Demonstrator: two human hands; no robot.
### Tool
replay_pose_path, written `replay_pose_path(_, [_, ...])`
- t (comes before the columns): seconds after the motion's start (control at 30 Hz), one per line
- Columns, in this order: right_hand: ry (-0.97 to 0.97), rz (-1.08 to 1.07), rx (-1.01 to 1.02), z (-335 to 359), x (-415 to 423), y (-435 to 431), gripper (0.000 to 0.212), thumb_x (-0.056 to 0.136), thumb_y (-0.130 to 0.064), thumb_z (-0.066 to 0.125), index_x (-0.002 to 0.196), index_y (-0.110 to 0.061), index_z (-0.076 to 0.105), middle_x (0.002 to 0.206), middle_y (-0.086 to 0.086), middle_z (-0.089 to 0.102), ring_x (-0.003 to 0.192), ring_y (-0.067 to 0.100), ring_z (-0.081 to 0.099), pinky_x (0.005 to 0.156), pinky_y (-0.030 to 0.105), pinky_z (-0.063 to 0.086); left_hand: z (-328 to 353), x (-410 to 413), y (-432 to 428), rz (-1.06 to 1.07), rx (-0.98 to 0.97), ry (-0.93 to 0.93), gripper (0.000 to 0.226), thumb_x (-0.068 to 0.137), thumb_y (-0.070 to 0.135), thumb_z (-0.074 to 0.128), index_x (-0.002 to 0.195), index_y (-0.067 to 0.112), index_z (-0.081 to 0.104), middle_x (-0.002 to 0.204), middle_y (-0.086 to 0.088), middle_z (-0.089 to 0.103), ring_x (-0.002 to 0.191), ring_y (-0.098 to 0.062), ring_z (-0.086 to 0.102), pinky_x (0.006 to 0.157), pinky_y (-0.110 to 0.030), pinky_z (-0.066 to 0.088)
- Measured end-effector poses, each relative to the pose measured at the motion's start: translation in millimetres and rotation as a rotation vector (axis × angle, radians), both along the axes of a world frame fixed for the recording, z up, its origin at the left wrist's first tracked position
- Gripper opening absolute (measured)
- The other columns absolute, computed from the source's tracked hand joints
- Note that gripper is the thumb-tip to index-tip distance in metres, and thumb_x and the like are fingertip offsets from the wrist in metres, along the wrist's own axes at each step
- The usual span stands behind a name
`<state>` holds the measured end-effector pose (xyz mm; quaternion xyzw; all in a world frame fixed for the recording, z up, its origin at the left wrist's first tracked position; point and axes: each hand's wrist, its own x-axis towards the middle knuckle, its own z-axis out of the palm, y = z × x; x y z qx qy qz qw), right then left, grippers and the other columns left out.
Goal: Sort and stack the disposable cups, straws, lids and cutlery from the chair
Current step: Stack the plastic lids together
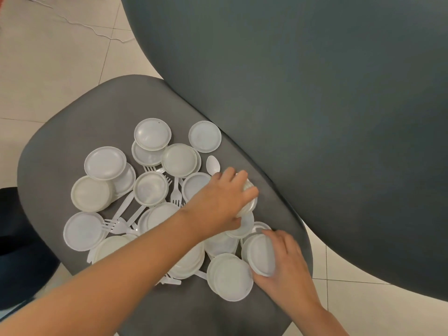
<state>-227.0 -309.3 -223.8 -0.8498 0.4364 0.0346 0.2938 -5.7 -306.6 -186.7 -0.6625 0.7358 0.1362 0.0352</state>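
1. Grips with left hand [221,200] a lid stack [249,206] at chair seat [72,132] right edge, mostly hidden.
2. Holds with right hand [287,260] one tilted lid [261,255], seat's near-right.
3. Covers forks [175,194] partly with forearm [145,258], mid-seat.

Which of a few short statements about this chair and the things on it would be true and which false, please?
1. The left hand grips a small stack of lids. True.
2. The right hand holds a knife. False: it holds a single lid.
3. A spoon lies on the chair seat beyond the left hand. True.
4. All the lids already sit in one neat pile. False: most lie scattered and overlapping across the chair seat.
5. A fork lies among the scattered lids. True.
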Motion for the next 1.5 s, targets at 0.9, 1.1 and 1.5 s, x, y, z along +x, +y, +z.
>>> replay_pose_path(0.9, [0.097,0.003,-0.014,5.8,9.3,-11.9,0.076,0.058,-0.036,0.077,0.127,-0.023,0.048,0.118,-0.005,0.049,0.107,0.018,0.045,0.087,0.027,0.041,-14.5,-30.9,31.0,0.323,0.055,0.023,0.073,0.044,0.045,0.082,0.107,0.015,0.062,0.094,-0.011,0.057,0.081,-0.029,0.057,0.061,-0.037,0.051])
replay_pose_path(1.1, [0.182,0.089,0.040,-0.3,27.6,-15.4,0.089,0.065,-0.047,0.079,0.139,-0.021,0.038,0.138,-0.002,0.041,0.125,0.020,0.037,0.103,0.030,0.037,-25.8,-41.3,55.4,0.581,0.130,0.003,0.083,0.031,0.040,0.086,0.108,0.015,0.067,0.089,-0.013,0.056,0.073,-0.029,0.056,0.054,-0.035,0.048])
replay_pose_path(1.5, [0.240,0.101,0.070,-1.2,43.6,-21.8,0.087,0.065,-0.048,0.071,0.140,-0.023,0.032,0.126,-0.002,0.040,0.116,0.019,0.035,0.097,0.026,0.035,-33.4,-48.8,42.4,0.629,0.153,0.017,0.066,0.043,0.038,0.087,0.101,0.017,0.062,0.095,-0.010,0.055,0.075,-0.027,0.055,0.061,-0.036,0.046])
